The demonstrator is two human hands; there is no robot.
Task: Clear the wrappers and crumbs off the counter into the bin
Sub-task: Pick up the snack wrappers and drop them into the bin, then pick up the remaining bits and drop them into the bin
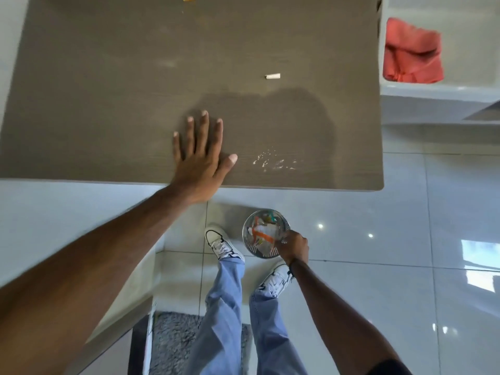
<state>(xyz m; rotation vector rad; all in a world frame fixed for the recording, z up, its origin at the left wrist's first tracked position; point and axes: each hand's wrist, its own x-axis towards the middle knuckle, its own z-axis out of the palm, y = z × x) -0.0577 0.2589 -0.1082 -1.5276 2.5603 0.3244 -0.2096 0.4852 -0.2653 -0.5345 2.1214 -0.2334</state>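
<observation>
Head view: left hand (pixel 201 155) flat on counter (pixel 108 90), fingers spread, holding nothing; one crumb patch (pixel 274 161) just right, near front edge; two wrappers (pixel 272 76), one mid-right, one far; right hand (pixel 293 246) clasps rim of one bin (pixel 263 234) on floor below edge; counter mostly bare

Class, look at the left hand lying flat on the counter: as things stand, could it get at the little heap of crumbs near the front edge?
Probably yes. The left hand lies open and flat on the counter, and the crumbs sit just to its thumb side. The bare surface between them holds nothing, so a sideways sweep looks unobstructed.
</observation>
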